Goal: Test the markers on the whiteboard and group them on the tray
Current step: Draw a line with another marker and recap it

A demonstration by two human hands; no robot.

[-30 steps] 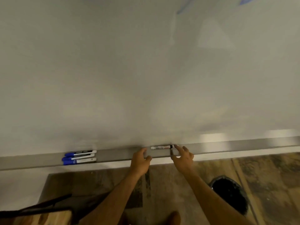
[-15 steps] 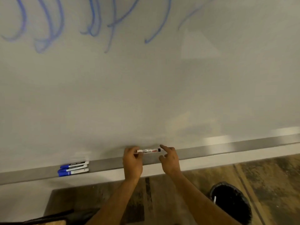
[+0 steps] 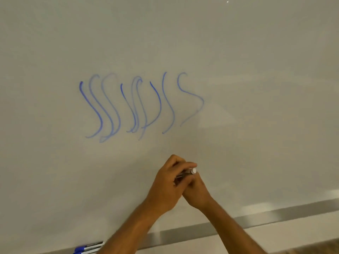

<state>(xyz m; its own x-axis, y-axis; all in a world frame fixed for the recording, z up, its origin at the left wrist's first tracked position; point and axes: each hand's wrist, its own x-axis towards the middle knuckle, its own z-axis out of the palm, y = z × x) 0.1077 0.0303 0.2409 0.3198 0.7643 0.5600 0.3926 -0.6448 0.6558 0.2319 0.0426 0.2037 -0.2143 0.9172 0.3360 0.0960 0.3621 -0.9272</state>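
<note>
Both hands are meeting in front of the whiteboard (image 3: 238, 88), above the tray (image 3: 183, 233). The left hand (image 3: 168, 182) is gripping the marker (image 3: 185, 173), its long axis slanting up-right; the right hand (image 3: 197, 191) is curling around its lower part, probably uncapping it before drawing.

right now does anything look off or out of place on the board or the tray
Nothing stands out. Both hands, left and right, hold one marker in front of the whiteboard. The blue squiggles look like test strokes, some fainter than others. The blue-capped markers lie side by side on the tray.
</note>
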